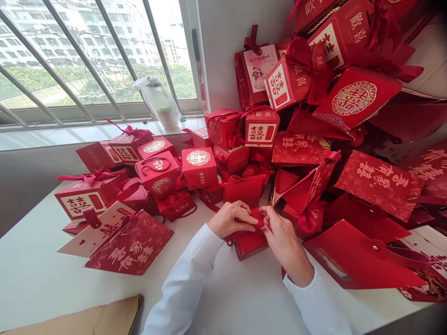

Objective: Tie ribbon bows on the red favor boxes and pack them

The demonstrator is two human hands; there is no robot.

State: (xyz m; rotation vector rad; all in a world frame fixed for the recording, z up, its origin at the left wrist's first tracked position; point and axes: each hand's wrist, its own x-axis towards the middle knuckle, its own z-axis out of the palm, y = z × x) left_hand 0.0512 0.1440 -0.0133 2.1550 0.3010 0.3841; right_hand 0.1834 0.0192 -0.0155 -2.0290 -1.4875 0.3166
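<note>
A small red gift box [248,245] lies on the white table between my two hands, near the heap of other red boxes. My left hand [234,219] is closed, its thumb and fingers pinching a red piece at the top of this box. Close beside it, the fingers of my right hand [281,232] are closed on the same spot from the right. Whether the pinched piece is ribbon or a card flap, I cannot tell, as the fingertips cover most of it. A dark red cord shows at the box's left side.
Red boxes [199,163] with ribbons and cords crowd the back of the table [31,260]. More boxes and bags [380,184] pile up on the right. Two bags [131,244] stand at left, cardboard [91,321] in front. A bagged cup [164,109] sits on the windowsill.
</note>
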